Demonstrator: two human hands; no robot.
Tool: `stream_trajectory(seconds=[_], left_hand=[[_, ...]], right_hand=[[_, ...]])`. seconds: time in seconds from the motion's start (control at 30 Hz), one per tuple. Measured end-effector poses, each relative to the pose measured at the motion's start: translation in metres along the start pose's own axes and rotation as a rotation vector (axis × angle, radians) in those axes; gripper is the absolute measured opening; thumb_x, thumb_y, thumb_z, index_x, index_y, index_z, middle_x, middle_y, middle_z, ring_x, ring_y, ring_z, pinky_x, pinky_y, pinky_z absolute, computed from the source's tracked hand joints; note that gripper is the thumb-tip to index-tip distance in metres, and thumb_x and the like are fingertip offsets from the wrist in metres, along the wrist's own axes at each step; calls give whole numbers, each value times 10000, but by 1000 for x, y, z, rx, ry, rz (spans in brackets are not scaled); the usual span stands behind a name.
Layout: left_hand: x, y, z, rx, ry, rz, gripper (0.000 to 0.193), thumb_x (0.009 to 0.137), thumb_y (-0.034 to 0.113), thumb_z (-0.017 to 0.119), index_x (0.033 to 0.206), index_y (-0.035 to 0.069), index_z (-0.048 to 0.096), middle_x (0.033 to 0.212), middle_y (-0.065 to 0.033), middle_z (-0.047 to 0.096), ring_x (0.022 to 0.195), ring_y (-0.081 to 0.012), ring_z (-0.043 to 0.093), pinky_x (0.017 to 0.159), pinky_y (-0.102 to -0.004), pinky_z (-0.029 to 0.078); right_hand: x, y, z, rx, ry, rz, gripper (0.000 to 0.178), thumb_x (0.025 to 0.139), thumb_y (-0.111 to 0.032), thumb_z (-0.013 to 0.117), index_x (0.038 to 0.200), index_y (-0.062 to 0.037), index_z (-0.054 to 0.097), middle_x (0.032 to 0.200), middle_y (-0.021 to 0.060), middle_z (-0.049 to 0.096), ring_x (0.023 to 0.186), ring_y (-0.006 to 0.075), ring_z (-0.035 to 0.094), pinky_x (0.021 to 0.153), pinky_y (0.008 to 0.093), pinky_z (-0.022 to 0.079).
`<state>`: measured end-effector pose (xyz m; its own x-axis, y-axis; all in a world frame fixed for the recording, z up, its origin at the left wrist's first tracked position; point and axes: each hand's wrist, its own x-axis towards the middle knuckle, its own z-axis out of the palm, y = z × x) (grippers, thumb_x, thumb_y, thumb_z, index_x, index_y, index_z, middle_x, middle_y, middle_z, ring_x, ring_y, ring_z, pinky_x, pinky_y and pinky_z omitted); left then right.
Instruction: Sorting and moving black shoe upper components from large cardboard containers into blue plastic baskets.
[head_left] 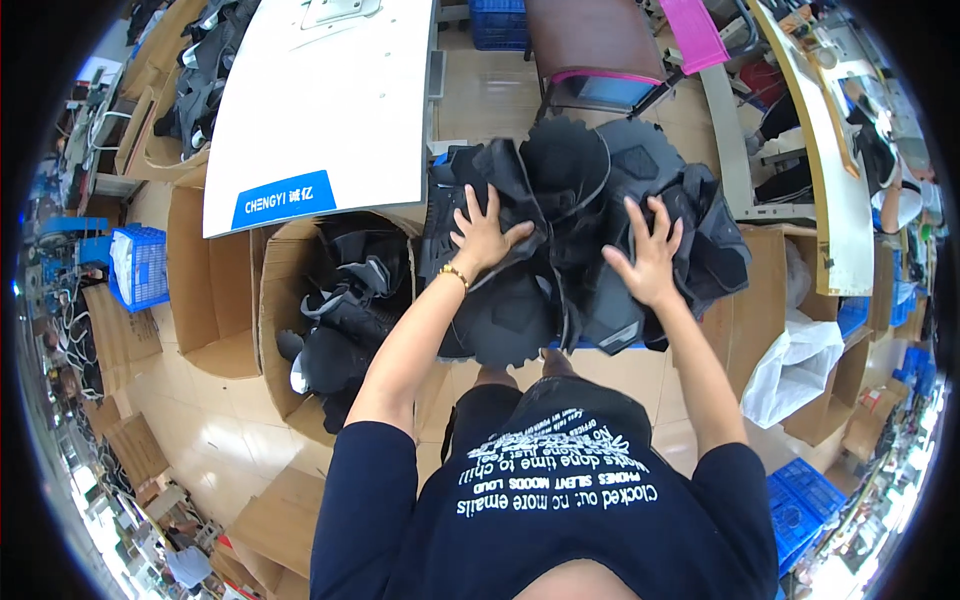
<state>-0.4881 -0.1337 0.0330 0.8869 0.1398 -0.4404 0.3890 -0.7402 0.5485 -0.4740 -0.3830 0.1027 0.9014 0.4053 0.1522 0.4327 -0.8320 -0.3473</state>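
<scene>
A heap of black shaped pieces (515, 310), which look like shoe uppers, lies in front of me. Some have rounded, notched edges, and others are folded over each other. Against the left part of the heap rests my left hand (482, 235), its fingers spread and a gold-coloured bracelet on the wrist. My right hand (648, 255) lies on the right part, fingers also apart. Neither hand is closed around a piece. Slivers of blue show along the heap's edge; what holds it up is mostly hidden.
Left of the heap, a cardboard box (283, 330) holds more black pieces. A white tabletop (330, 110) reaches over it. Another cardboard box (208, 290) stands farther left. Ahead is a brown-seated chair (595, 40). At right, a white plastic bag (800, 365) hangs from a carton.
</scene>
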Motion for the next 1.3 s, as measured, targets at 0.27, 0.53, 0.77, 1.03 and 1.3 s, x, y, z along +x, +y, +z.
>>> stream_trajectory(seconds=[0.27,0.53,0.77,1.03,1.3], left_hand=[[24,-48,89,-31,-232,65,659,754,510,459,1059,-72,488,1318,-283,-59,1136,-500,-229,857,-653,-52],[-11,-25,16,-371,33,51,1146,574,526,658,1295,56,-100,1375,-129,-23,1224,-416,-88,911,-599,14],[-49,-87,-65,-1355,31,185,638,734,167,621,1229,-38,275,1235,-179,335,1119,-224,376,899,-311,354],[-145,-236,-13,-1409,487,-309,317,775,164,570,1053,25,507,930,-57,571,812,-112,546,688,-211,427],[-251,-359,6,-168,1038,-509,596,623,127,658,1133,-4,379,1111,-178,429,1053,-321,378,903,-385,282]], right_hand=[[-17,3,107,-50,-94,-54,739,642,-469,584,1223,-120,289,1276,146,212,1207,314,185,945,502,66],[-4,-59,23,-189,97,64,528,739,-333,536,1181,-94,372,1201,153,332,1180,275,257,941,517,67],[12,-130,-65,-278,64,-10,461,745,-229,569,1141,-56,410,1139,138,407,1072,282,381,923,429,236],[75,-321,9,142,-365,-754,411,713,-188,582,1054,2,454,1043,167,475,976,322,458,836,361,367],[79,-347,284,-364,-810,-399,621,671,-340,649,1085,30,372,1050,193,498,998,307,484,819,398,410]])
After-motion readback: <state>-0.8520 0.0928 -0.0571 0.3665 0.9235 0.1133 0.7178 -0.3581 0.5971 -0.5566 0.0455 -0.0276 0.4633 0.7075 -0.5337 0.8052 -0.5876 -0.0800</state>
